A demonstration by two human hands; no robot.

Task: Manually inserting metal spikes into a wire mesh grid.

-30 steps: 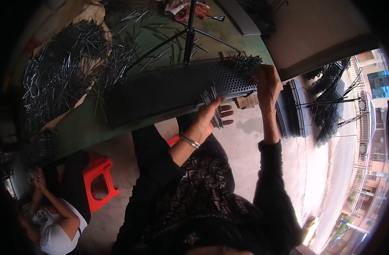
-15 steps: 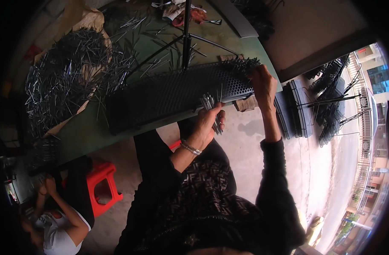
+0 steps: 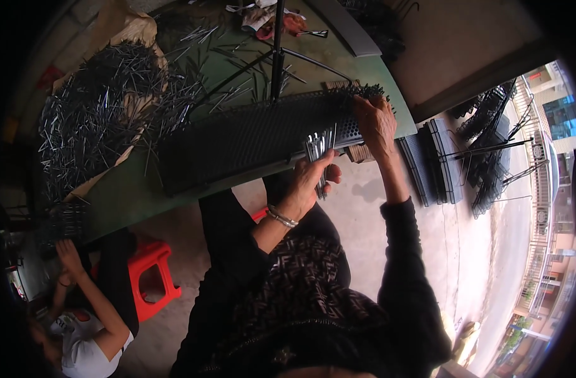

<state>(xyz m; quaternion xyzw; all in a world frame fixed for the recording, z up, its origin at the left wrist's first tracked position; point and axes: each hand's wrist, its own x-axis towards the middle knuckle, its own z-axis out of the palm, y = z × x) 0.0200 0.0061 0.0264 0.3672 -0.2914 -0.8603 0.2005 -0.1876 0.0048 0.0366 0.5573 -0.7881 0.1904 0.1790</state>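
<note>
Green table (image 3: 121, 211): spans the scene from left to right, a heap of dark rods (image 3: 89, 104) lying on brown paper (image 3: 140, 28) at its left.
Perforated panel (image 3: 231, 148): lies along the table's near edge; a cluster of upright rods (image 3: 373, 92) crowds its far right end.
Left hand (image 3: 310, 177): over the panel's near edge, thumb pressed across a rod bundle (image 3: 321, 146), fingers curled around behind it.
Right hand (image 3: 377, 124): at the panel's right end, fingers bent together against the cluster; their tips are hidden, so any pinched rod goes unseen.
Bundle risk: rods could fan out and drop if the thumb eases.
Cluster risk: a brushing knuckle could tilt neighbouring rods.
Panel risk: uneven pressing could rock it, or shift the wooden block (image 3: 358, 154) at its near right edge.
</note>
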